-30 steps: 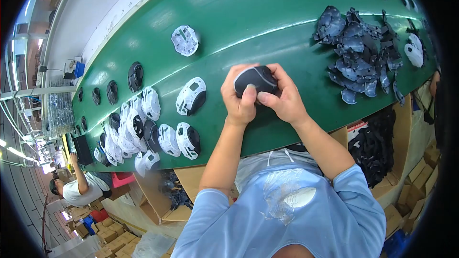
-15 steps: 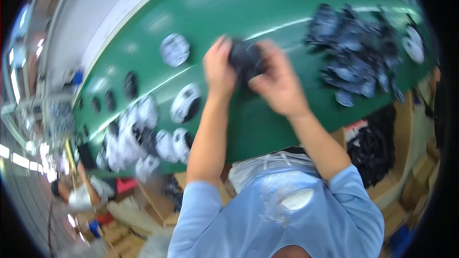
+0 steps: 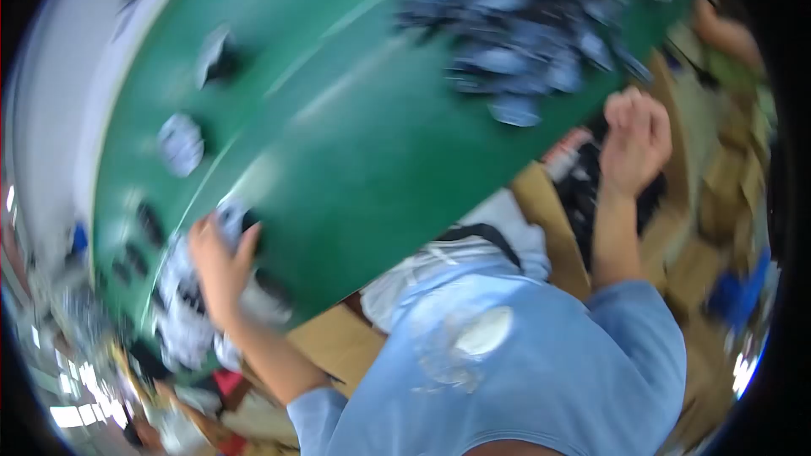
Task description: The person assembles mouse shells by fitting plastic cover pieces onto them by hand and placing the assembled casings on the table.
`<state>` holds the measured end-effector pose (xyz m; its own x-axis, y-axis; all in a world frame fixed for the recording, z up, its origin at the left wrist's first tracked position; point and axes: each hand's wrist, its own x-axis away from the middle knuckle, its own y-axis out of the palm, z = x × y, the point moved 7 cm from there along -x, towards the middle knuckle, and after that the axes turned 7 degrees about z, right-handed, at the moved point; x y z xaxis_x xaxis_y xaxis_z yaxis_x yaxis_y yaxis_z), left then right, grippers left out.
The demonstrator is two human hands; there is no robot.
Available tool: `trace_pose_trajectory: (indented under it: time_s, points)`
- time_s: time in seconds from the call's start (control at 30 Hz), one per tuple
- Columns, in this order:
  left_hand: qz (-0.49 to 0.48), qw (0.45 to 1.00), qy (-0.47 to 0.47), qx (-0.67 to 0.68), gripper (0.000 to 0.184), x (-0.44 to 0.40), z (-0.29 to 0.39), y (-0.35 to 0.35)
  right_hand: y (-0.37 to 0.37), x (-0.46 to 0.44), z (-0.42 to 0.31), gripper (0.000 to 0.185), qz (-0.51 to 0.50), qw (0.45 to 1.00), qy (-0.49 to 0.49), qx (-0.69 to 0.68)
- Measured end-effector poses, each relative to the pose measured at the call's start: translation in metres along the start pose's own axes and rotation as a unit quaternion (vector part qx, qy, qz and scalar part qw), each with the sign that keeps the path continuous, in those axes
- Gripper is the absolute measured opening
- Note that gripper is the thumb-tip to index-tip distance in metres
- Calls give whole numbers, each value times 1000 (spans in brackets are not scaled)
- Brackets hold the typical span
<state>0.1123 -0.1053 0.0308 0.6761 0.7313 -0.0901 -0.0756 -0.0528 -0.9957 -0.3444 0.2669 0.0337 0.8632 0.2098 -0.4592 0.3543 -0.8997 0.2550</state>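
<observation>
The white-and-black curved plastic shell is under your left hand, on the left part of the long green-topped table. Your thumb stands apart from your fingers with the shell between them, a spread that suits its broad, rounded back. Blur hides whether you grip it or merely touch it.

Just beside it, toward the near edge, lies a crowded cluster of white plastic shells with dark patches, probably gathered there because your left arm reaches it easily. Beyond the cluster, small dark oval pieces sit apart from one another, perhaps spaced so they don't rub. Farther up, a pale, round plastic piece lies alone.

Well apart, on the table's right part, is a loose heap of dark, glossy curved plastic parts; keeping it away from the white shells likely stops the two kinds mixing.

Your right hand is off the table edge with its fingers partly curled; you show nothing in it, but I cannot tell whether something small is hidden. It overlaps the brown cardboard box holding black parts, seemingly stood there for easy reach; whether you touch them is unclear.
</observation>
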Motion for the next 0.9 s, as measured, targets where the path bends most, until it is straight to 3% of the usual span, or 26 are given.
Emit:
trace_pose_trajectory:
  time_s: [0.07,0.1,0.13,0.17,0.2,0.27,0.3,0.37,0.43,0.53,0.6,0.63,0.8,0.9]
  points:
    - [19,999,27,28,65,0,5,-2,-59,-14,-3,13,126,991,-40,30]
    - [36,998,41,44,65,-7,12,-1,-88,-16,1,14,193,970,-45,143]
    - [36,993,7,114,64,-20,30,-5,-114,-14,10,13,189,960,-26,206]
    - [35,984,-34,174,65,-28,45,-5,-142,-4,31,12,179,939,58,287]
    - [100,982,12,157,64,-36,65,-9,-161,8,49,15,114,917,57,377]
    - [147,981,-11,126,64,-48,92,-9,-188,46,85,22,-17,850,187,492]
    - [167,980,-25,106,64,-52,105,-9,-188,65,97,25,-86,800,194,562]
    - [180,974,-19,139,53,-53,123,3,-178,108,122,29,-174,784,272,531]
    - [199,967,103,123,42,-49,148,-1,-139,127,127,37,-325,734,167,573]
    - [168,955,167,179,26,-42,166,-1,-133,167,172,40,-427,665,97,606]
    - [125,957,192,180,29,-45,172,2,-124,170,202,40,-478,651,74,585]
    - [73,962,149,218,33,-45,168,8,-119,169,211,40,-497,648,72,573]
    - [126,957,92,243,70,-55,154,10,-141,162,225,40,-502,663,109,545]
    - [150,944,53,287,83,-48,149,19,-174,157,231,40,-452,713,159,512]
